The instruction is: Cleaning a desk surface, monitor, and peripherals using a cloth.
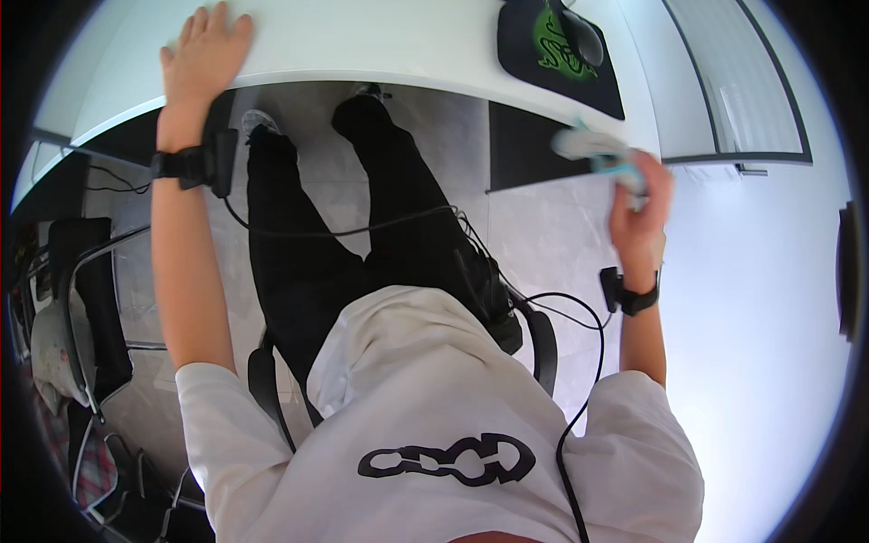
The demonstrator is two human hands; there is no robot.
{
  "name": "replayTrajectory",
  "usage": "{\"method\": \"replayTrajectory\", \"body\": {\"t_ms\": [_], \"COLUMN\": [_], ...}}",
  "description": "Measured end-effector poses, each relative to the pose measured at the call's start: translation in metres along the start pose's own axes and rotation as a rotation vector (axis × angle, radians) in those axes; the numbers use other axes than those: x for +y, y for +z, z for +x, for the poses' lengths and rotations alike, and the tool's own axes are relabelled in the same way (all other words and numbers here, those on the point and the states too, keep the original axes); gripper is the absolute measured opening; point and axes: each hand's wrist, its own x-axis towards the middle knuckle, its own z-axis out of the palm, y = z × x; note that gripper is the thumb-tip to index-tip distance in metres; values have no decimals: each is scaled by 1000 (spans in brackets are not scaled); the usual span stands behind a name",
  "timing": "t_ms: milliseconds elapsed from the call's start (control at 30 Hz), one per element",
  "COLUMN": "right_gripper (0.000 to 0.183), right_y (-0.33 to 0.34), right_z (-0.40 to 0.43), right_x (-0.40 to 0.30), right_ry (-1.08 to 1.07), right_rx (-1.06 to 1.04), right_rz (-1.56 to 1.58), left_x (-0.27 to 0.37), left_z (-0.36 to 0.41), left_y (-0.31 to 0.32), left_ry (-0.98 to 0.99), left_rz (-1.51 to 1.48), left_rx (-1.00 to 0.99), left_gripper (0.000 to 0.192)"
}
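Note:
My left hand (pixel 207 58) lies palm down on the white desk (pixel 366 41), near its front edge, with the fingers somewhat apart and nothing in them. Off the desk's right front corner, my right hand (pixel 641 203) pinches a crumpled, soft-looking white-and-teal wrapper (pixel 597 151). Motion blurs both the wrapper and the fingers, so its exact kind is unclear. A black mouse pad (pixel 519 54) with a green snake emblem lies on the desk beyond it, bearing a dark computer mouse (pixel 582 42).
Black cables (pixel 339 234) run from a device (pixel 223 163) strapped to my left wrist across my lap. Another device (pixel 631 290) sits on my right wrist. Chairs with metal frames (pixel 75 292) stand at left. A framed panel (pixel 753 81) is at the right wall.

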Motion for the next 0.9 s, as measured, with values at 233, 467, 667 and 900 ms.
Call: {"method": "replayTrajectory", "body": {"t_ms": [233, 467, 667, 900], "right_gripper": [58, 76, 90, 82], "right_y": [-15, 29, 45, 67], "right_z": [-3, 32, 68, 105], "right_x": [107, 146, 212, 260], "right_ry": [345, 537, 684, 701], "right_rx": [-521, -672, -827, -937], "right_rz": [-94, 39, 122, 279], "left_x": [-6, -7, 0, -18], "left_z": [-1, -4, -10, -18], "left_y": [27, 17, 32, 17], "left_ry": [-152, -131, -177, -28], "left_rz": [-218, -223, -255, -5], "left_rx": [41, 47, 182, 82], "left_gripper": [64, 63, 49, 47]}}
